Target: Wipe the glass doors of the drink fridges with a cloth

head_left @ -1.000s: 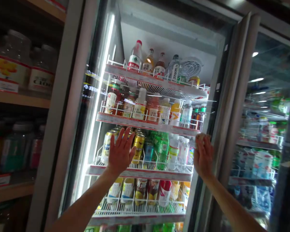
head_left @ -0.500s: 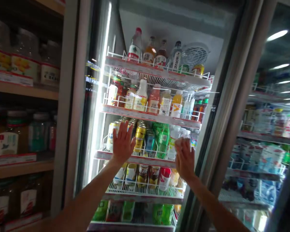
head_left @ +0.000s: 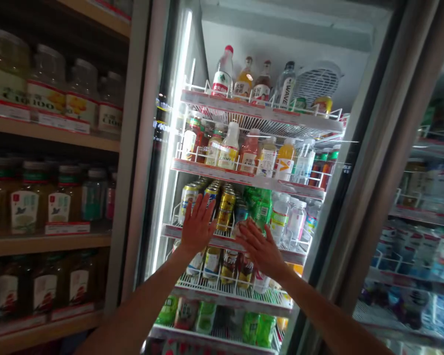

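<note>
My left hand (head_left: 199, 229), fingers spread and palm forward, is up against the glass door (head_left: 281, 29) of a lit drinks cooler, in front of the cans. It holds nothing. To its right my right hand (head_left: 261, 246) lies slanted on the glass, fingers stretched to the left. A pale crumpled cloth (head_left: 238, 229) shows at its fingertips, pressed under the hand; most of it is hidden. Behind the glass, near the hands, are gold cans (head_left: 226, 207) and green bottles (head_left: 262, 209).
Wooden shelves (head_left: 52, 135) with rows of juice bottles stand on the left. A grey metal door frame (head_left: 385, 148) runs along the right side, with a second cooler (head_left: 422, 212) beyond. Bottles (head_left: 249, 155) fill the cooler's upper racks.
My right hand has swept left across the glass with the cloth, closer to my left hand. The left hand stays on the glass. The view has shifted left.
</note>
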A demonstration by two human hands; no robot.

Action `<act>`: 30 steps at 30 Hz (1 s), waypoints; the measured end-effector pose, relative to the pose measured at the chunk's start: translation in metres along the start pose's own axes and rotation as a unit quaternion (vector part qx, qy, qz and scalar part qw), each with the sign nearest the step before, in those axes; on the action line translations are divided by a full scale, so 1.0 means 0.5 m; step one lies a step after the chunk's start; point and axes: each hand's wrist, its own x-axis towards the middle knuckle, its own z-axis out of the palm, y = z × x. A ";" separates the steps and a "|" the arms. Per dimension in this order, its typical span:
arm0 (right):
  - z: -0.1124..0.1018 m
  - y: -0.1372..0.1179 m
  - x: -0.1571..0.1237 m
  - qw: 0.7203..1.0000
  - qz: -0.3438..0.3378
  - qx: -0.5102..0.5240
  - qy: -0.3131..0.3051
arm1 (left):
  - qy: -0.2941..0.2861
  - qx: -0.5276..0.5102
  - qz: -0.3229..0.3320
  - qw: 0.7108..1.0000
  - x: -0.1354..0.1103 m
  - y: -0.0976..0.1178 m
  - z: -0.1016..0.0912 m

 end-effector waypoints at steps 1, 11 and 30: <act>-0.002 0.005 0.009 1.000 0.004 -0.001 0.001 | -0.004 0.001 0.006 1.000 -0.004 -0.003 -0.002; 0.020 -0.032 0.032 1.000 -0.010 0.009 -0.002 | -0.031 0.004 0.041 0.999 -0.039 -0.043 -0.024; 0.048 -0.071 0.203 0.997 0.072 0.022 0.033 | -0.092 0.093 -0.033 0.991 -0.142 -0.192 -0.094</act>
